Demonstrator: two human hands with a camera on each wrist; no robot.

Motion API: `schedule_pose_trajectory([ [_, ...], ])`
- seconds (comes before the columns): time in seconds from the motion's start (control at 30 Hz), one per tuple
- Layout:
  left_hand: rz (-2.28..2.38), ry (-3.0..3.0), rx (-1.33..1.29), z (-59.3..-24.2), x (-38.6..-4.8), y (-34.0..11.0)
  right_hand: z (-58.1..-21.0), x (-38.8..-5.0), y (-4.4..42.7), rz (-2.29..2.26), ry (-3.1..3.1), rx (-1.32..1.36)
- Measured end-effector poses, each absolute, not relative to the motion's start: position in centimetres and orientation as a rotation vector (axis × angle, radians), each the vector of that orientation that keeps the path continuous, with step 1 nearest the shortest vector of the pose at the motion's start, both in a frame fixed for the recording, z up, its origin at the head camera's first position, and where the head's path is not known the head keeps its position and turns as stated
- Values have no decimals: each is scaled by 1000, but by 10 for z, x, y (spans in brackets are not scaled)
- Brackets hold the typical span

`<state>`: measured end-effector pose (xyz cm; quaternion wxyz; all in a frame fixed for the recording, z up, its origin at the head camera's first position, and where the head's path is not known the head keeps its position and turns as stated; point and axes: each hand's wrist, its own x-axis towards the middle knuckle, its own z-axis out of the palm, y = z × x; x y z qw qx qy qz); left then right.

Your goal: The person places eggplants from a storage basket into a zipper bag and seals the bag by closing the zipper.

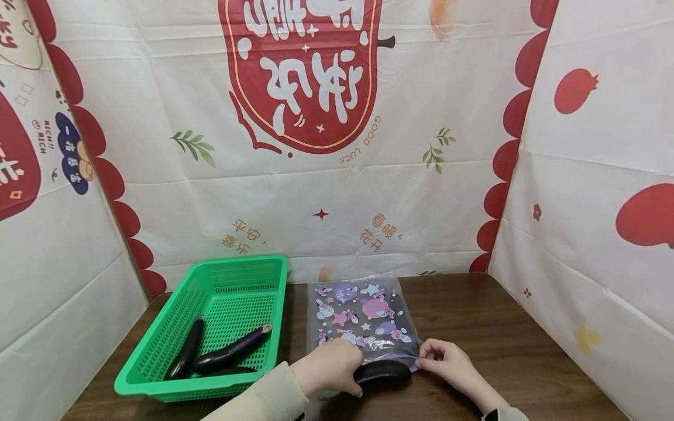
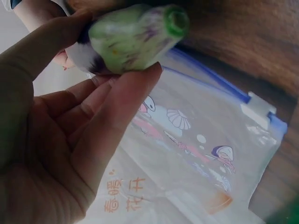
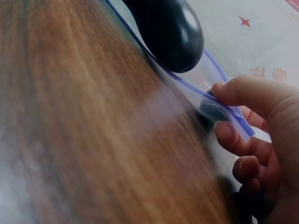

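My left hand (image 1: 334,365) grips a dark purple eggplant (image 1: 383,372) by its pale green stem end, seen close up in the left wrist view. The eggplant lies across the mouth of a clear zip bag (image 1: 363,316) printed with pink and purple cartoons. My right hand (image 1: 447,363) pinches the right corner of the bag's purple zip strip (image 3: 236,116) between thumb and index finger. In the right wrist view the eggplant's rounded end (image 3: 180,51) is at the parted strips. A white slider (image 2: 258,111) sits near the zip's other end.
At the left a green plastic basket (image 1: 281,304) holds several eggplants (image 1: 234,349). Everything rests on a dark wood table (image 1: 463,310). Printed white cloth (image 1: 295,234) hangs behind and at both sides.
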<state>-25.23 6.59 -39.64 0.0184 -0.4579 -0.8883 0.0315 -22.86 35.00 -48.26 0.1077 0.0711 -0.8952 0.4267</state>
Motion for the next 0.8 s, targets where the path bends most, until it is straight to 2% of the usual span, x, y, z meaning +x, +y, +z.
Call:
schedule_pose_trajectory([
  [0.5, -96, -2757, -1206, -403, -241, 75, -486, -230, 352, 1299, -2625, 210],
  [0.8, -182, -2767, -1166, -407, -238, 82, -478, -227, 347, 1294, -2627, 227],
])
